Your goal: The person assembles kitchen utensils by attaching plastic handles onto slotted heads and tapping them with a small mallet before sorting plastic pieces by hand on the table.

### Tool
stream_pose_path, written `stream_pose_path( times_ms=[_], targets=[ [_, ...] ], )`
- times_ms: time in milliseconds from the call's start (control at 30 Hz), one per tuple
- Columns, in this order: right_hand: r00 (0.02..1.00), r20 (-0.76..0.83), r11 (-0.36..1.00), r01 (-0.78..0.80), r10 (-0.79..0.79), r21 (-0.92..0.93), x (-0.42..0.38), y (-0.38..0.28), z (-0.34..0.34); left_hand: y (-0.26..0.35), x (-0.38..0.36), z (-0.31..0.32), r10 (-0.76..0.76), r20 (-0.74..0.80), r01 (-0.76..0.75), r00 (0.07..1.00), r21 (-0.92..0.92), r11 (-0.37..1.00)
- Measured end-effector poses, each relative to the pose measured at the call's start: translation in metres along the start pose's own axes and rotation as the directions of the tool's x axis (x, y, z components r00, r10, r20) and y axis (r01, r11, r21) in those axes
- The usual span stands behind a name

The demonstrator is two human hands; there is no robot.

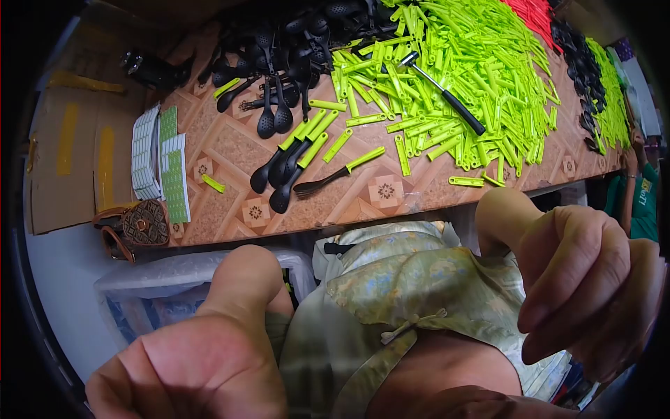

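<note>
My left hand (202, 363) is raised close to the camera at the lower left, its bare palm showing and its fingers loosely bent, partly cut off by the frame edge. Across from it, my right hand (579, 272) hangs near the camera with fingers loosely curled; nothing shows in it. Both hands are away from the table. On the table lie several black utensils with lime-green handles, among them a slotted turner (321, 184) and a spoon (280, 200). A hammer (450, 98) with a black grip rests on a heap of lime-green handles (481, 63).
Black utensil heads (276, 115) are piled at the back left, with red handles (530, 17) at the far right back. Stacked printed cards (174, 167), a brown patterned pouch (143, 223) and a cardboard box (66, 153) stand left. A person in green (643, 202) is at the right.
</note>
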State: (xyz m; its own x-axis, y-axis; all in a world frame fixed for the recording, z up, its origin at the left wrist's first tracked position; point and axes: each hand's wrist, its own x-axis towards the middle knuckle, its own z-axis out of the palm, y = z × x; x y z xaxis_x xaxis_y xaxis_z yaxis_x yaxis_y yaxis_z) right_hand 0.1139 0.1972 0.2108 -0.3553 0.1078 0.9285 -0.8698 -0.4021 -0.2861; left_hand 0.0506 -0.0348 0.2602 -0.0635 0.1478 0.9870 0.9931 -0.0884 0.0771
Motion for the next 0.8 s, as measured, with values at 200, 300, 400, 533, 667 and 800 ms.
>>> stream_pose_path(
  times_ms=[200, 300, 400, 533, 667, 800],
  targets=[
    [0.999, -0.021, 0.999, 0.029, -0.028, 0.038, -0.002, -0.005, -0.003, -0.008, 0.0, -0.002, 0.047, 0.016, -0.047, 0.999, -0.033, 0.998],
    [0.998, -0.057, 0.997, 0.038, -0.034, 0.072, -0.007, -0.003, -0.006, -0.032, 0.015, 0.01, 0.272, -0.527, -0.056, 0.805, 0.389, 0.92],
    [0.996, -0.089, 0.994, 0.037, -0.028, 0.102, -0.013, 0.002, -0.007, -0.024, 0.024, -0.003, 0.249, -0.333, -0.174, 0.91, 0.238, 0.955],
    [0.992, -0.116, 0.988, 0.059, -0.043, 0.139, -0.015, 0.005, -0.007, -0.009, 0.024, -0.014, 0.196, -0.094, -0.177, 0.976, 0.178, 0.968],
    [0.984, -0.156, 0.979, 0.115, -0.088, 0.167, -0.02, 0.005, -0.003, -0.004, 0.025, -0.019, 0.13, 0.115, -0.156, 0.985, 0.261, 0.953],
    [0.998, -0.057, 0.987, 0.03, -0.021, 0.155, -0.016, -0.004, -0.006, 0.002, 0.023, 0.004, 0.162, -0.142, -0.184, 0.976, -0.159, 0.97]
  ],
)
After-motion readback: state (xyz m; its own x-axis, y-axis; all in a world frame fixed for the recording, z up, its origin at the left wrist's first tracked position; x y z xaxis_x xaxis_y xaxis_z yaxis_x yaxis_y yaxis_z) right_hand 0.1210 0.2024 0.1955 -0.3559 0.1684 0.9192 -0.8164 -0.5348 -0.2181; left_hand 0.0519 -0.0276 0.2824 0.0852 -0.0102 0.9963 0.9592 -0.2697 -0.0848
